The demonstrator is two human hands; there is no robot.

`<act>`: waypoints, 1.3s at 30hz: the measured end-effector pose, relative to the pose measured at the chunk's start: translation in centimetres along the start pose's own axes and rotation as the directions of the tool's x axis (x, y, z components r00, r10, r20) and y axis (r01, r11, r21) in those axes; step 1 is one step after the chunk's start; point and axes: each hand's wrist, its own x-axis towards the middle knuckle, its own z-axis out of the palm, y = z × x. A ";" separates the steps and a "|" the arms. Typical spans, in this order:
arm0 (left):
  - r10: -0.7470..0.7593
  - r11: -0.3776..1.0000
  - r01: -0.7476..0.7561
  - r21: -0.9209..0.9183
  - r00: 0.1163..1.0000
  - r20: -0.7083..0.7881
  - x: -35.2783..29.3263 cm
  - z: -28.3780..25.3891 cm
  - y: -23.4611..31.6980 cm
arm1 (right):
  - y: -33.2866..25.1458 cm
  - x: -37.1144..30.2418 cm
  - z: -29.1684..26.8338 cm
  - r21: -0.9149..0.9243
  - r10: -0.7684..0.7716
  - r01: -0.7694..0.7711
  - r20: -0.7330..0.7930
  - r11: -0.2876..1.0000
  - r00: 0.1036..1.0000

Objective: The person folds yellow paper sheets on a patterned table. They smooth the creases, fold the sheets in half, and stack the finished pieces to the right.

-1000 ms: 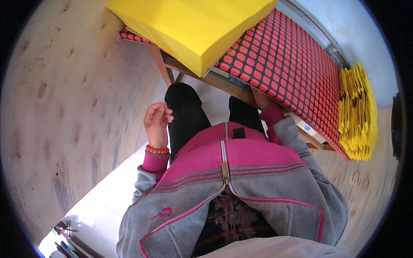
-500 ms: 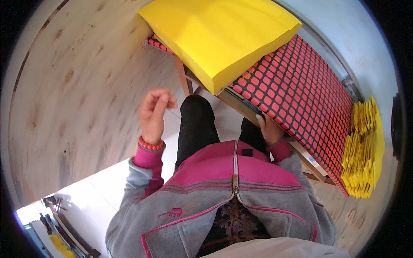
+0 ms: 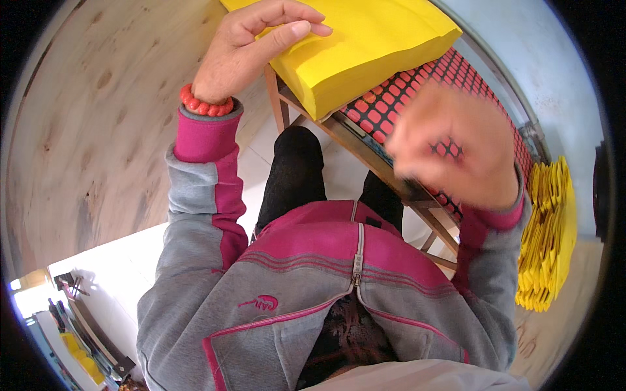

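A thick block of stacked yellow sheets [image 3: 372,45] lies on a table with a red-and-black patterned top [image 3: 372,107]. My left hand [image 3: 261,39], with a red bead bracelet at the wrist, hovers over the left part of this stack. Its fingers are loosely bent, thumb apart, and nothing shows in them; whether they touch the sheets is hard to see. Above the patterned top, to the right of the stack, my right hand [image 3: 463,153] is smeared by motion. A bit of the pattern shows through a gap in it. Its fingers cannot be made out.
Folded yellow pieces [image 3: 548,241] are piled at the table's right end. A large wooden board [image 3: 98,150] takes up the left side. A pale wall [image 3: 535,58] stands behind the table. More yellow things [image 3: 81,355] lie low at the far left.
My left hand has moved up and forward from beside the stack to over it. My right hand has risen from under the table's near edge to above the patterned top.
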 end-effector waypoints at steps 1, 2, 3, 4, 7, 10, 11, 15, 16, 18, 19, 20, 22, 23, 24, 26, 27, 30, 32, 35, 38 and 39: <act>0.004 1.000 -0.004 -0.017 1.000 -0.005 0.1 0.1 -0.4 | 0.5 1.3 -0.5 0.032 0.029 -0.029 -0.003 0.999 1.000; 0.008 0.999 -0.008 -0.035 1.000 -0.009 0.3 0.3 -1.0 | 1.6 2.5 -0.3 -0.016 -0.039 0.038 -0.044 0.999 0.998; 0.011 0.998 -0.012 -0.054 1.000 -0.012 0.3 0.4 -1.5 | 2.9 3.7 0.0 -0.066 -0.108 0.102 -0.082 0.993 0.991; 0.000 0.998 -0.001 -0.065 1.000 -0.010 0.3 0.4 -1.9 | 4.0 4.5 0.4 -0.116 -0.178 0.165 -0.116 0.980 0.977; -0.037 0.993 0.036 -0.109 0.999 -0.007 0.2 0.2 -2.8 | 6.5 5.1 1.6 -0.131 -0.128 0.118 -0.066 0.984 0.990; -0.025 0.979 0.019 -0.202 0.999 -0.027 0.3 0.7 -3.3 | 8.3 5.0 2.7 -0.140 -0.105 0.100 -0.023 0.985 0.994; -0.002 0.969 -0.010 -0.247 0.999 -0.048 0.2 1.2 -3.4 | 8.5 4.9 2.8 -0.152 -0.131 0.125 -0.029 0.980 0.991; 0.004 0.973 -0.020 -0.228 0.997 -0.071 -0.4 1.5 -3.1 | 8.7 4.8 3.6 -0.286 -0.150 0.132 -0.040 0.949 0.988; 0.009 0.971 -0.025 -0.239 0.998 -0.069 -0.5 1.5 -3.1 | 8.6 4.8 3.8 -0.330 -0.170 0.144 -0.051 0.933 0.984; 0.023 0.964 -0.039 -0.262 0.998 -0.064 -0.4 1.3 -3.0 | 8.3 4.8 4.2 -0.365 -0.149 0.125 -0.041 0.923 0.988; 0.020 0.970 -0.034 -0.242 0.998 -0.061 -0.4 1.3 -3.0 | 8.3 4.8 4.3 -0.385 -0.140 0.115 -0.036 0.916 0.990; 0.019 0.975 -0.031 -0.221 0.998 -0.058 -0.4 1.2 -2.9 | 8.3 4.9 4.4 -0.382 -0.147 0.120 -0.042 0.916 0.988; 0.016 0.978 -0.027 -0.205 0.998 -0.055 -0.3 1.2 -2.9 | 8.4 5.0 4.6 -0.378 -0.162 0.129 -0.055 0.917 0.985; 0.014 0.977 -0.026 -0.210 0.998 -0.055 -0.3 1.3 -2.8 | 8.5 5.1 4.8 -0.393 -0.187 0.143 -0.078 0.909 0.979; 0.013 0.977 -0.024 -0.213 0.998 -0.055 -0.3 1.3 -2.8 | 8.7 5.2 4.9 -0.407 -0.214 0.155 -0.102 0.900 0.972; 0.012 0.977 -0.023 -0.212 0.999 -0.051 -0.5 1.1 -2.7 | 8.9 5.2 5.0 -0.392 -0.202 0.138 -0.126 0.909 0.971; 0.012 0.977 -0.022 -0.210 0.999 -0.050 -0.7 0.9 -2.8 | 8.9 5.1 5.0 -0.362 -0.164 0.109 -0.125 0.926 0.978; 0.020 1.000 -0.021 -0.021 0.999 -0.036 -1.3 0.1 -3.1 | 9.2 5.1 4.9 -0.215 -0.096 0.065 -0.138 0.974 0.986; 0.065 0.996 -0.067 -0.051 0.997 -0.033 -1.7 -0.1 -3.6 | 9.3 5.0 4.9 -0.124 -0.063 0.044 -0.152 0.991 0.986; 0.136 0.986 -0.136 -0.102 0.991 -0.001 -2.0 -0.3 -4.2 | 9.4 4.9 5.0 -0.042 -0.019 0.012 -0.165 0.999 0.986; 0.193 0.980 -0.190 -0.064 0.981 0.036 -2.1 -0.4 -4.2 | 9.5 4.8 5.1 0.012 0.009 -0.007 -0.166 1.000 0.986; 0.208 0.978 -0.207 -0.037 0.977 0.048 -2.0 -0.4 -4.1 | 9.6 4.8 5.2 0.028 0.018 -0.014 -0.169 1.000 0.985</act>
